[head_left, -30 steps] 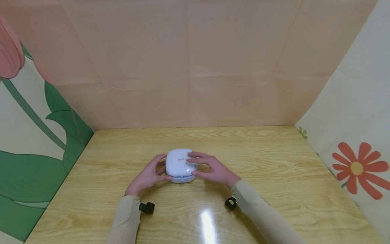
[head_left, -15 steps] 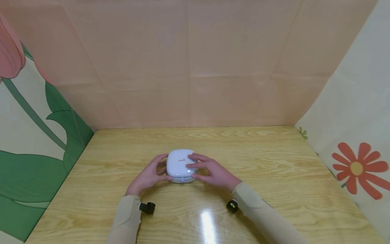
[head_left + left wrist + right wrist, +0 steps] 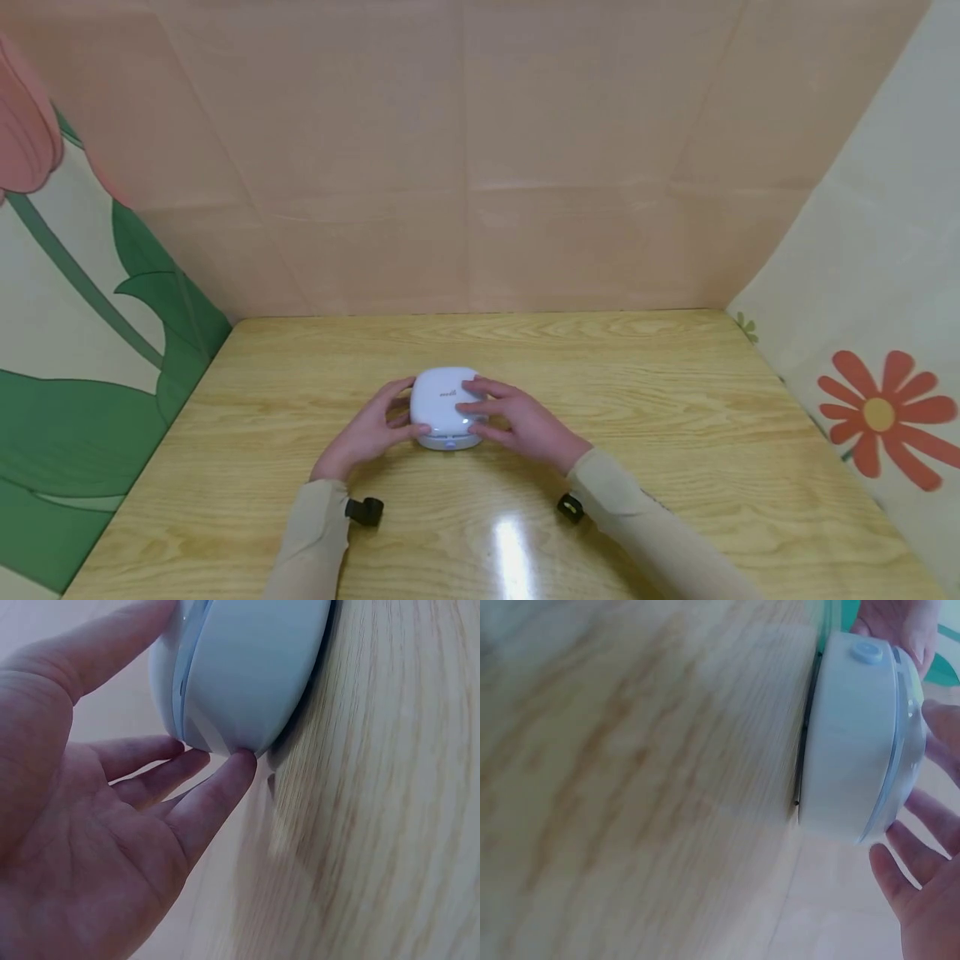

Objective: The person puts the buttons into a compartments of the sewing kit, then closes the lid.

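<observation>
A white, rounded-square lidded case [image 3: 433, 408] sits on the wooden table, small lettering on its glossy lid. My left hand [image 3: 367, 432] holds its left side, thumb on the lid's front corner and fingertips low on the far side. From the right, my right hand [image 3: 534, 427] holds the lid, fingers spread over its right part and thumb at the front edge. A seam runs between lid and base, and the lid lies down on the base. In the right wrist view a round button [image 3: 867, 651] shows on the front of the base.
The wooden table [image 3: 660, 383] extends around the case, with a light reflection near its front. Behind it hangs a pinkish backdrop [image 3: 465, 167]. Flower-patterned sheets [image 3: 885, 275] border the sides. A small black wrist camera [image 3: 365, 511] is on the left wrist.
The right fingers have shifted slightly on the lid. The left thumb has moved up from the seam onto the lid's front corner. The front gap under the lid looks narrower.
</observation>
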The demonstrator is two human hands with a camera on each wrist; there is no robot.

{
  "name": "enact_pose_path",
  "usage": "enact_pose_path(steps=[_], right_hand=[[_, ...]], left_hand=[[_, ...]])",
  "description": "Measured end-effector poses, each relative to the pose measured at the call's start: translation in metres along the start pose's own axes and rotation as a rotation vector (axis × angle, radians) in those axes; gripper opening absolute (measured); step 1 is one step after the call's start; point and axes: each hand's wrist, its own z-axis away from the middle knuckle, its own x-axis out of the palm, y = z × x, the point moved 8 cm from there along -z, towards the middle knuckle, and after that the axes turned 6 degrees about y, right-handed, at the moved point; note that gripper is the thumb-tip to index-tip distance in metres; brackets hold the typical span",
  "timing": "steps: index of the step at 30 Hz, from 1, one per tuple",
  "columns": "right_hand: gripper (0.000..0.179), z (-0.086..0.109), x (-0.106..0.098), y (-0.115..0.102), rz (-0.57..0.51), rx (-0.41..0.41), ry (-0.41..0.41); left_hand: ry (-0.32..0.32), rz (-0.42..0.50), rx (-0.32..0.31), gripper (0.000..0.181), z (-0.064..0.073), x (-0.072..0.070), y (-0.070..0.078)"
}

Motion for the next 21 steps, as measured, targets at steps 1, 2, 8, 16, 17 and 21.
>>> enact_pose_path(steps=[1, 2, 8, 16, 17, 21], right_hand=[[0.038, -0.001, 0.001, -0.001, 0.024, -0.005, 0.004], [0.040, -0.001, 0.001, -0.002, 0.046, -0.008, 0.006], [0.053, -0.006, 0.006, -0.002, 0.090, 0.039, -0.013], [0.069, -0.013, 0.011, 0.004, 0.104, 0.113, -0.036], [0.069, -0.014, 0.010, 0.002, 0.102, 0.107, -0.029], [0.070, -0.017, 0.011, -0.001, 0.107, 0.087, -0.017]], left_hand=[[-0.001, 0.003, 0.003, 0.092, 0.000, 0.000, 0.000], [-0.004, 0.008, 0.005, 0.094, 0.000, 0.000, 0.000], [-0.008, 0.005, 0.020, 0.101, -0.001, 0.002, 0.001], [-0.012, -0.026, 0.028, 0.097, 0.001, 0.003, 0.005], [-0.011, -0.031, 0.025, 0.097, 0.001, 0.003, 0.004], [-0.007, -0.040, 0.022, 0.096, 0.000, 0.003, 0.003]])
